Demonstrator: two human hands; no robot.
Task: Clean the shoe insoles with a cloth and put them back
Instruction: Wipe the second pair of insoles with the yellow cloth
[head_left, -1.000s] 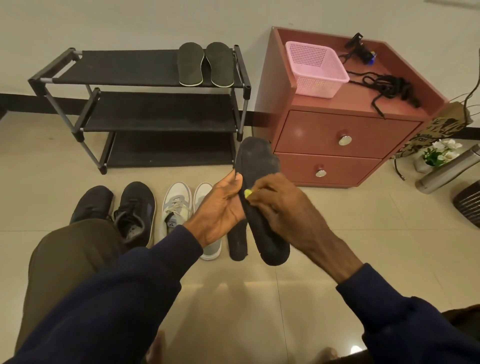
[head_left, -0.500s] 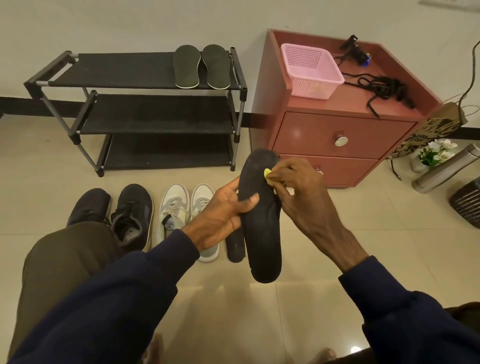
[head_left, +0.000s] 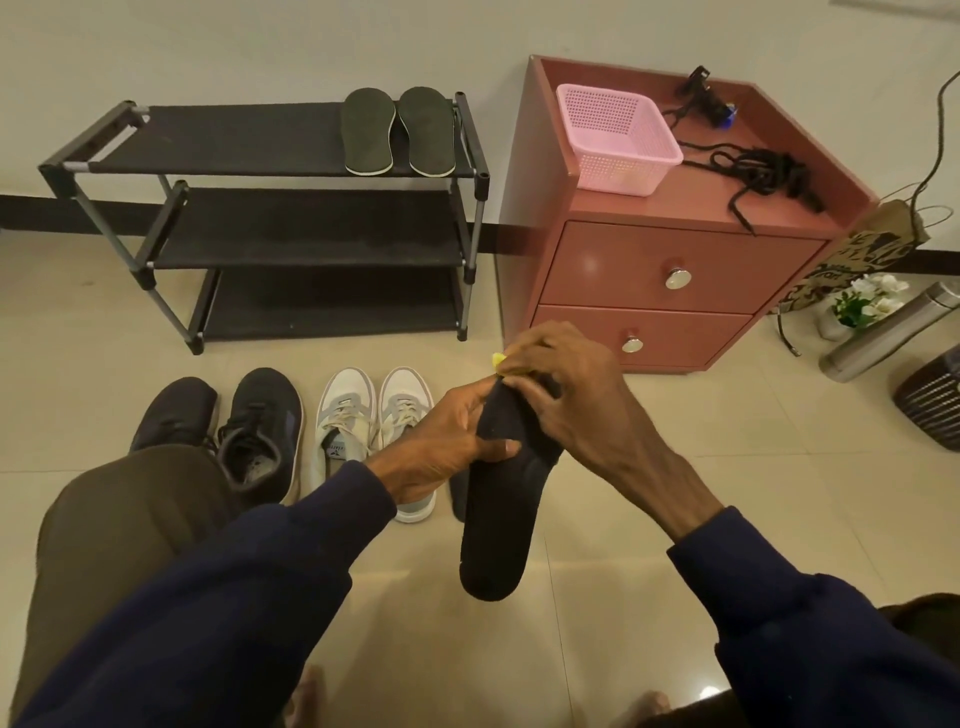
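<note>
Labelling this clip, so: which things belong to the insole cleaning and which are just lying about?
Job: black foam insole in left hand; yellow cloth in right hand; dark insole pair on rack; black sneakers; white sneakers.
Lying about: pink plastic basket; black cords; steel flask; red-brown cabinet.

person, clothing only.
left sleeve (head_left: 234, 597): dark navy, plain matte fabric, long, with loose folds. the cuff ends at the wrist.
right sleeve (head_left: 810, 623): same navy, same plain cuff at the wrist.
left hand (head_left: 441, 441) and right hand (head_left: 566, 395): bare beyond the cuffs.
trousers (head_left: 130, 519): dull olive-brown, plain, seen over the near-left leg. a darker brown patch shows at the near-right edge.
toes (head_left: 306, 691): bare, at the near edge, left and right of centre.
</note>
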